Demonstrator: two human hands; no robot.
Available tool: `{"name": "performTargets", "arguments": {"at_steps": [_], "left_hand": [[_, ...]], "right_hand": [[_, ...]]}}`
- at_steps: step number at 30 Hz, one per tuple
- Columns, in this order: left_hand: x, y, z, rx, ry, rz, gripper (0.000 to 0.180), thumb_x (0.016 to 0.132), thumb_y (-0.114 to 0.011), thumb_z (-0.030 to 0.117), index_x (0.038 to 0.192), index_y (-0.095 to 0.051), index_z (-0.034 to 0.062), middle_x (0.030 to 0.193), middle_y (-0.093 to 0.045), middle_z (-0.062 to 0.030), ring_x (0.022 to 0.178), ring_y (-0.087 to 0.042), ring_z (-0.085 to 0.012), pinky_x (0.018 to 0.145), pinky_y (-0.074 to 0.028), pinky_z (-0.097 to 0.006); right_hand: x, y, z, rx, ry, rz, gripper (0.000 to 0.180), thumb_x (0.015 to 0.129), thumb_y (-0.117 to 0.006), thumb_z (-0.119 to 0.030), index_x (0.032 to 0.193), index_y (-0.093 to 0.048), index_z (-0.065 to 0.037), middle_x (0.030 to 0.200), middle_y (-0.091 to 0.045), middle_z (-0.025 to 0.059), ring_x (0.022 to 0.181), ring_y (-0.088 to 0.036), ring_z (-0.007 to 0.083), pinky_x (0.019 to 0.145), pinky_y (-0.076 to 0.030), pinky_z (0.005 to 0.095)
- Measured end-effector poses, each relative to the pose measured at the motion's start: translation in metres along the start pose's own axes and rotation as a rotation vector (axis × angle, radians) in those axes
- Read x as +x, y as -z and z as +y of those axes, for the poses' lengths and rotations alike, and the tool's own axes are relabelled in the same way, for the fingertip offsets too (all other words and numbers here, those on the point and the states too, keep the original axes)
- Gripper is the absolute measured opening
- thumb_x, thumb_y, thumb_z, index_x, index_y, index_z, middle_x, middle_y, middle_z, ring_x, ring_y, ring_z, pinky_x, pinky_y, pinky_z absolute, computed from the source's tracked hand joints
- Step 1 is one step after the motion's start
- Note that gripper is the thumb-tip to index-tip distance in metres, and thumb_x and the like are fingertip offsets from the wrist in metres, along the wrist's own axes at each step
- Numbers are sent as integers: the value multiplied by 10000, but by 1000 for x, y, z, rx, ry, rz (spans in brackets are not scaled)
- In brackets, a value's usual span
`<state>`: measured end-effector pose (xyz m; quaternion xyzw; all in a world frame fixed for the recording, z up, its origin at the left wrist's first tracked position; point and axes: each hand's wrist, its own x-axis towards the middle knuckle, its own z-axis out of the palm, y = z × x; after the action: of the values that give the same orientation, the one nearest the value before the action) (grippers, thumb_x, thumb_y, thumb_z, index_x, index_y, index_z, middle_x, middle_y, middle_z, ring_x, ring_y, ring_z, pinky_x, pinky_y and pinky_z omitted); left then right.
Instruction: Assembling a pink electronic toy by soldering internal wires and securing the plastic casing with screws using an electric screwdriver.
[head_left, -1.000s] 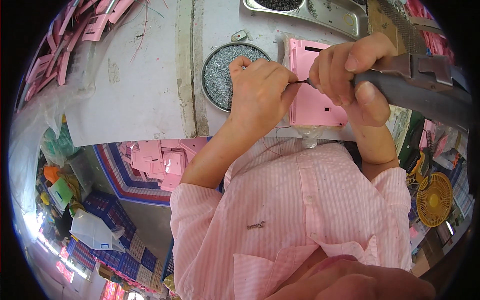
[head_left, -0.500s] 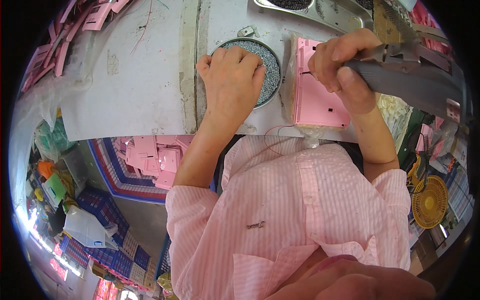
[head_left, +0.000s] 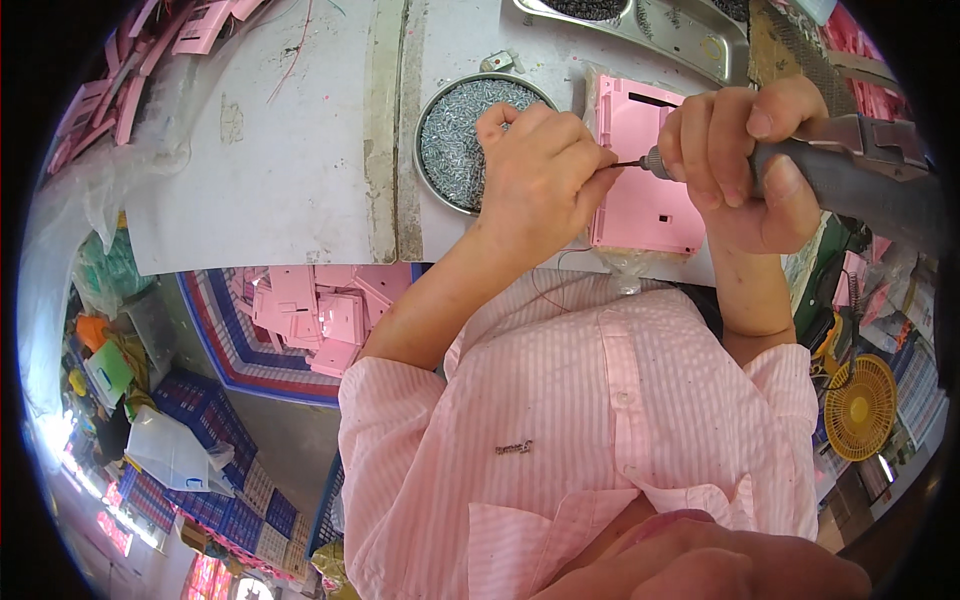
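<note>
My right hand point(head_left: 740, 170) is wrapped round a dark grey electric screwdriver point(head_left: 850, 185), its thin bit pointing left. At the bit's tip, the thumb and fingertips of my left hand point(head_left: 545, 175) are pinched together; whatever small thing they hold is hidden. Below both hands lies a pink plastic panel point(head_left: 650, 215) with slots and small square holes, on a clear plastic wrapping. Just left of it stands a round metal dish point(head_left: 418, 150) full of small silvery screws point(head_left: 455, 135), partly covered by my left hand.
A metal tray point(head_left: 690, 55) with compartments of dark small parts sits at the far right. Pink parts point(head_left: 205, 28) are heaped at the far left. Below the table edge, a striped basket point(head_left: 225, 360) holds more pink parts. A yellow fan point(head_left: 860, 405) stands low at right.
My left hand has moved right, from over the screws to the bit's tip. The screwdriver has swung and shifted right, its bit now visible against the left fingertips.
</note>
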<state>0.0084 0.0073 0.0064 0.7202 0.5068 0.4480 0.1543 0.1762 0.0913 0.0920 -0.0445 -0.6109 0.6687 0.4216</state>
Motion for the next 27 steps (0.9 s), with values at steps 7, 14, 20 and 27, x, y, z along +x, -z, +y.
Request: {"name": "performTargets", "arguments": {"at_steps": [7, 14, 20, 27], "left_hand": [[3, 24, -20, 336, 139, -64, 120, 770, -796, 235, 841, -729, 165, 890, -621, 32, 941, -559, -198, 906, -316, -479], [-5, 28, -36, 433, 112, -69, 68, 788, -773, 231, 807, -730, 184, 892, -640, 61, 923, -560, -195, 902, -318, -483], [-2, 28, -35, 380, 53, 35, 67, 787, -771, 198, 792, -709, 174, 833, -644, 55, 872, -583, -185, 866, -323, -449], [-10, 14, -14, -32, 157, 13, 138, 735, -806, 151, 798, -686, 173, 823, -647, 43, 821, -587, -185, 813, -309, -410]], "right_hand": [[-5, 2, 12, -105, 15, 126, 233, 975, -576, -249, 1138, -502, -100, 639, -458, -28, 531, -432, 105, 550, -380, 305], [-5, 8, 22, -109, -23, 69, 222, 976, -595, -231, 1118, -497, -91, 628, -459, -20, 524, -428, 101, 524, -369, 294], [-7, 4, 33, -68, -62, 71, 206, 968, -632, -200, 1061, -491, -84, 635, -489, 9, 517, -427, 103, 509, -369, 287], [-17, -4, 46, -196, -34, 84, 218, 971, -644, -172, 987, -455, -66, 626, -482, 46, 500, -412, 113, 477, -368, 295]]}}
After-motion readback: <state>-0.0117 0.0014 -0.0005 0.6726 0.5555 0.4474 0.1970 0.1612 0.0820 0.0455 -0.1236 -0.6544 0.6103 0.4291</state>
